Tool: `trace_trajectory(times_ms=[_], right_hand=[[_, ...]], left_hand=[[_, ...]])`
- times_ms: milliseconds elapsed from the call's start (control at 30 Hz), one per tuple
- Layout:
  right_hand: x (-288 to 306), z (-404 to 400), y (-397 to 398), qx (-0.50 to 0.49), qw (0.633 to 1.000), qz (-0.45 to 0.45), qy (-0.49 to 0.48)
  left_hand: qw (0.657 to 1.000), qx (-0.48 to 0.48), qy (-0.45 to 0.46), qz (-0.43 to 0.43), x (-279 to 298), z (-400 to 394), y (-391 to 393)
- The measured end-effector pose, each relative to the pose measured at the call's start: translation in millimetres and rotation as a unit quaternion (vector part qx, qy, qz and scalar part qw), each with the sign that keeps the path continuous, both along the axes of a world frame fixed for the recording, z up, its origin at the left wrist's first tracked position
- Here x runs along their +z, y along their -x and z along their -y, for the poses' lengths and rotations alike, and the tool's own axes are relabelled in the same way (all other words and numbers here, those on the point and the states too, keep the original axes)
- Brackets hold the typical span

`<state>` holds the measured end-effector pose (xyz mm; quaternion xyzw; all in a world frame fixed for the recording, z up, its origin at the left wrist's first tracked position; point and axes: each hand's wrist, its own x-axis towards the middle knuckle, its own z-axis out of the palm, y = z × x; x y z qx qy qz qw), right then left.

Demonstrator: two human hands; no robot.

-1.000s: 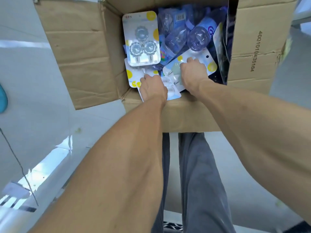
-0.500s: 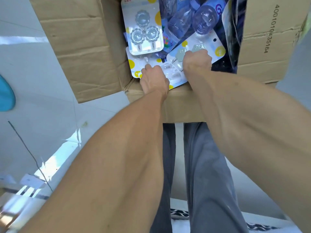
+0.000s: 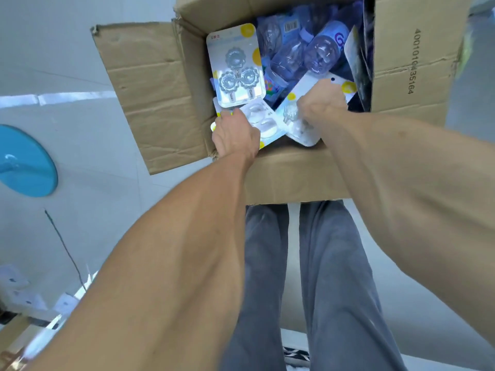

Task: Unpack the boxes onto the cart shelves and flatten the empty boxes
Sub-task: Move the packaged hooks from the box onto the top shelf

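My feed is bright and evenly lit, cool daylight with soft shadows. Glare streaks the glossy floor [image 3: 67,97] far left of my left hand [image 3: 235,132], and highlights glint on the clear blister packs [image 3: 263,121] just beside it. Wide-angle distortion bends my forearms near the edges. The lower-left corner smears with motion blur; the cardboard box [image 3: 160,89] stays fairly sharp.

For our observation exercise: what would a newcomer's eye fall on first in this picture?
Two bare forearms reach into an open cardboard box at top centre. The left hand and right hand each grip a blister pack among clear plastic bottles. A three-hook card lies at the box's left side.
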<state>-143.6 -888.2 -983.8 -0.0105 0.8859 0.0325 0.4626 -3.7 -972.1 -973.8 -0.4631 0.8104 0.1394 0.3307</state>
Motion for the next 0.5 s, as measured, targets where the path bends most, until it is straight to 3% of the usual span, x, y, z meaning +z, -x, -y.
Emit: trace_trajectory(times_ms=[200,333,500], right_hand=[[83,1,7,0.088,0.994,0.053,0.044],[183,-7,28,0.134,0.989,-0.02,0.06],[333,-26,75,0.068,0.986,-0.115,0.105]], left_hand=[[0.998,0.05,0.023,-0.013,89,38,41],[0.995,0.064,0.035,-0.063,195,53,86],[0.987,0.052,0.06,-0.14,343,43,151]])
